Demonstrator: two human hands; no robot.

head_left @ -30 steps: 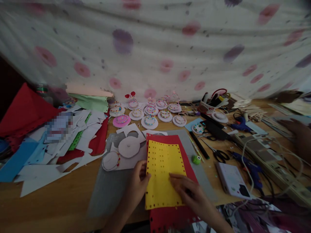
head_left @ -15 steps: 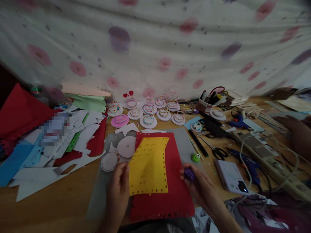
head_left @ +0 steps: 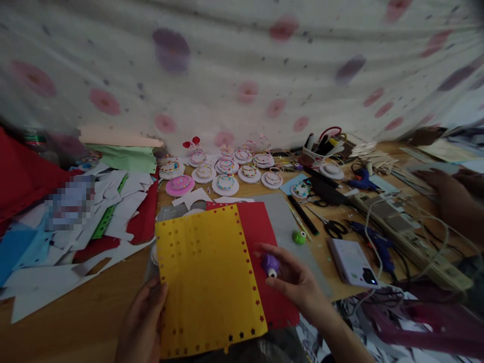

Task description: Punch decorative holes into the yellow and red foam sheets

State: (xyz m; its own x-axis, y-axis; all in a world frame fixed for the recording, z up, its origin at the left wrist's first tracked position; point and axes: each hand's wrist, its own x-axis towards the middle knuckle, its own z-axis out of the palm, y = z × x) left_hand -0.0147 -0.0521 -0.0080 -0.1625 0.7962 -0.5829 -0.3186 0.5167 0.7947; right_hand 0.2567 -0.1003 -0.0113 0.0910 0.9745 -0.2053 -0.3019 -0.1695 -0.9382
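Observation:
My left hand (head_left: 145, 315) pinches the left edge of a yellow sheet (head_left: 207, 282), with star-shaped holes along its edges and a patch of holes at upper left. Beneath it, a red sheet (head_left: 257, 227) lies on the grey cutting mat (head_left: 282, 212), partly hidden. Just right of the yellow sheet, my right hand (head_left: 298, 282) has its fingers curled around a small purple paper punch (head_left: 270, 264), whose white star end faces me. The punch is apart from the yellow sheet's edge. A green punch (head_left: 299, 237) sits on the mat beyond my right hand.
Small white discs (head_left: 226, 185) carrying beaded rings stand at the back. Paper scraps (head_left: 113, 212) cover the left side. To the right are scissors (head_left: 333, 227), a phone (head_left: 353, 262), glue guns (head_left: 374, 244) and a power strip (head_left: 408, 237). Another person's hand (head_left: 434, 176) rests at far right.
The yellow sheet has come lower and nearer, and now faces me more fully. My right hand has moved left with the purple punch and its fingers have loosened. The view has shifted slightly.

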